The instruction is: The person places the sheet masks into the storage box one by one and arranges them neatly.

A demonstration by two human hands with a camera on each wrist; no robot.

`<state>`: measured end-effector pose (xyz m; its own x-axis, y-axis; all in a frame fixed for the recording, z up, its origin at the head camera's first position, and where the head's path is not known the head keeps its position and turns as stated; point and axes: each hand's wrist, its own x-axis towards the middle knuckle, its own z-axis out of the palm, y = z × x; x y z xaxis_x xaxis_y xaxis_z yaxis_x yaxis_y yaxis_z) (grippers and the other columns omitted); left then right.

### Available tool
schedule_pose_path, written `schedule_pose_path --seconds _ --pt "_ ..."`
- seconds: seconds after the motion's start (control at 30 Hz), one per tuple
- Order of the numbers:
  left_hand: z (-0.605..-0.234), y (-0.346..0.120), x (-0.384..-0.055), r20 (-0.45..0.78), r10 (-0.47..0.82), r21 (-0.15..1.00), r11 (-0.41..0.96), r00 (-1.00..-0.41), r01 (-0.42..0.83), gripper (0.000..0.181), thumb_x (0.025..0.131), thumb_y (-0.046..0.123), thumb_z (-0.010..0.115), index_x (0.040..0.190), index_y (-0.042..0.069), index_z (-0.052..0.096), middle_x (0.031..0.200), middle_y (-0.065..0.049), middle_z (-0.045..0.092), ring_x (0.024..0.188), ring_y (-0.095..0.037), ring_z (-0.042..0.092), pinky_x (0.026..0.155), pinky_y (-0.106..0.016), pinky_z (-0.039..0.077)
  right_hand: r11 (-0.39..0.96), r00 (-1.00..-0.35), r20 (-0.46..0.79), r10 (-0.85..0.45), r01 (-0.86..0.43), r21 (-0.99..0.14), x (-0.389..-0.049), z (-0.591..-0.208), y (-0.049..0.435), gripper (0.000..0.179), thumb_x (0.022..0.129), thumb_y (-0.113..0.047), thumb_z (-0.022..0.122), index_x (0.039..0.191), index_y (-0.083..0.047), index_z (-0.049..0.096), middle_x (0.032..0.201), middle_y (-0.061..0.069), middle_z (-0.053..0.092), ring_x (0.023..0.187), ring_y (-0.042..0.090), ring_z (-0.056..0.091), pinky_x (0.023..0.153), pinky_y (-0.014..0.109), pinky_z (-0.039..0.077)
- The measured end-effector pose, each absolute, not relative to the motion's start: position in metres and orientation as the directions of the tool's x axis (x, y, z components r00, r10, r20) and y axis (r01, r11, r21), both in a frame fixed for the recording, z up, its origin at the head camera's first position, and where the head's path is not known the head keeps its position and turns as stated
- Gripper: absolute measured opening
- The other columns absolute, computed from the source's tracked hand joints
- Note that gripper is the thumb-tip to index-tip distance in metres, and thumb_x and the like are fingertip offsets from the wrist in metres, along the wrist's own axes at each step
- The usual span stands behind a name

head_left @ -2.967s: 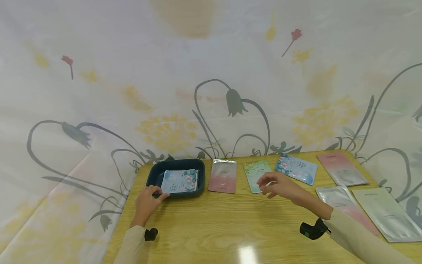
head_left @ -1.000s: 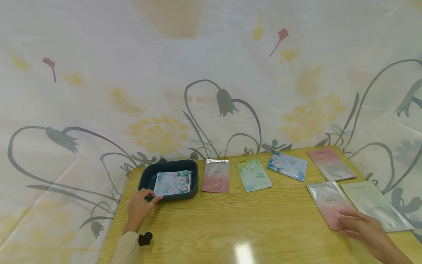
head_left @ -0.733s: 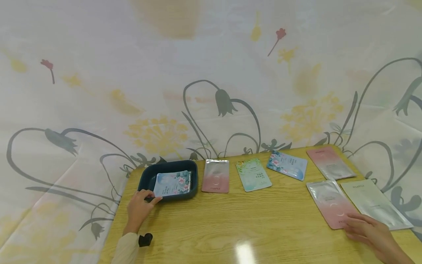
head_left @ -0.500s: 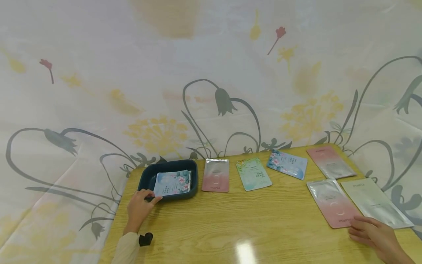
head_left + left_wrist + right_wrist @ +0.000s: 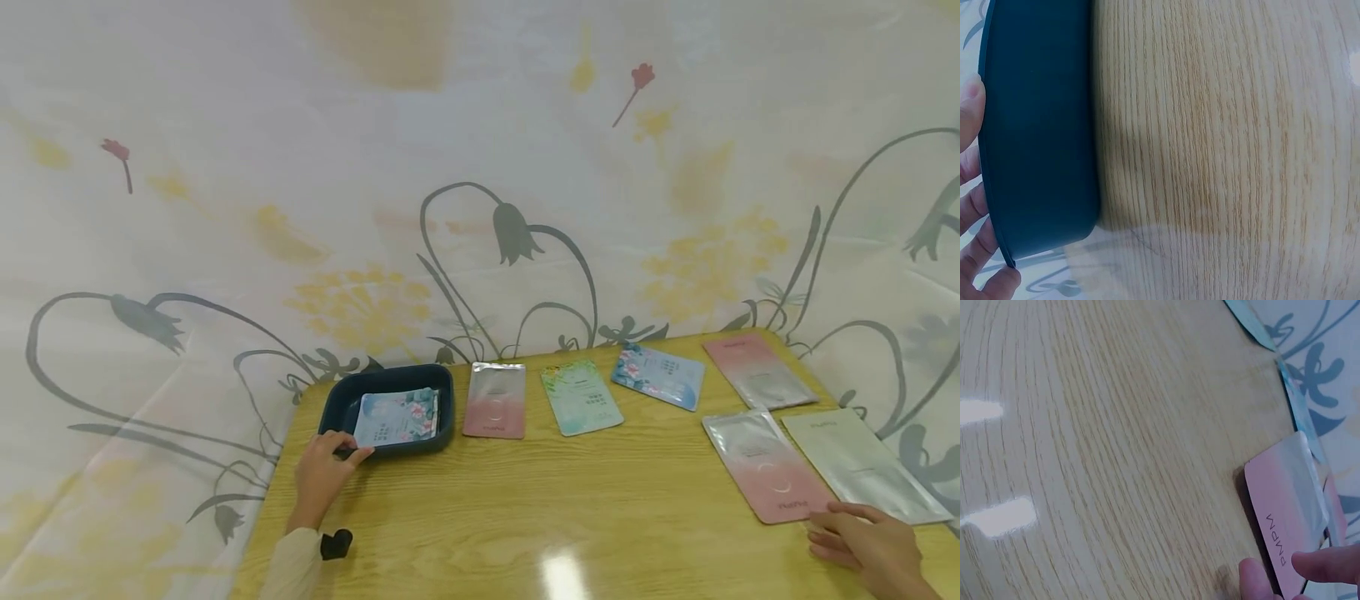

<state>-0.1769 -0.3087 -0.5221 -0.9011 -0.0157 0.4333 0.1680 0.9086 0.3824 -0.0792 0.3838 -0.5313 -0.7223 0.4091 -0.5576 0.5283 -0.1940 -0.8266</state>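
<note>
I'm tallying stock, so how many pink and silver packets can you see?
3: one packet right of the dark tray, one packet at the back right, one packet in front of it, at the right hand. More may hide under the floral packet in the tray.

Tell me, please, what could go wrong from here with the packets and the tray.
The right grip pinches only a corner of the nearest pink packet, so it might slip free. The pale green packet lies right beside it and could get dragged along. The left grip holds the tray by its rim; pulling there might tilt it.
</note>
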Motion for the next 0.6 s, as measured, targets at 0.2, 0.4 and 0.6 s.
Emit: schedule_pose_path --seconds 0.2,0.4,0.6 --pt "-0.521 -0.309 -0.178 0.432 -0.04 0.383 0.913 -0.901 0.143 0.027 0.068 0.032 0.085 0.071 0.017 0.062 0.077 0.0 0.059 0.072 -0.02 0.052 0.061 -0.039 0.043 -0.164 -0.708 -0.522 0.476 0.512 -0.843 -0.082 -0.533 0.382 0.019 0.075 -0.003 0.075 0.079 -0.01 0.058 0.061 0.005 0.065 0.055 0.021 0.067 0.058 0.036 0.055" --pt "-0.522 -0.308 -0.178 0.427 -0.025 0.385 0.909 -0.904 0.156 0.027 0.068 0.032 0.085 0.071 0.017 0.063 0.077 -0.001 0.06 0.072 -0.02 0.052 0.061 -0.04 0.044 -0.023 -0.724 -0.456 0.518 0.521 -0.853 -0.086 -0.533 0.376 0.036 0.078 -0.001 0.071 0.102 0.009 0.047 0.057 0.005 0.062 0.05 0.021 0.066 0.053 0.035 0.054" --pt "-0.524 -0.306 -0.178 0.428 -0.028 0.383 0.911 -0.903 0.153 0.027 0.068 0.032 0.085 0.071 0.017 0.062 0.078 -0.001 0.06 0.072 -0.02 0.052 0.061 -0.04 0.044 0.078 -0.739 -0.403 0.54 0.52 -0.85 -0.091 -0.535 0.375 0.036 0.075 0.003 0.071 0.1 0.013 0.047 0.053 0.004 0.061 0.047 0.017 0.064 0.049 0.034 0.053"
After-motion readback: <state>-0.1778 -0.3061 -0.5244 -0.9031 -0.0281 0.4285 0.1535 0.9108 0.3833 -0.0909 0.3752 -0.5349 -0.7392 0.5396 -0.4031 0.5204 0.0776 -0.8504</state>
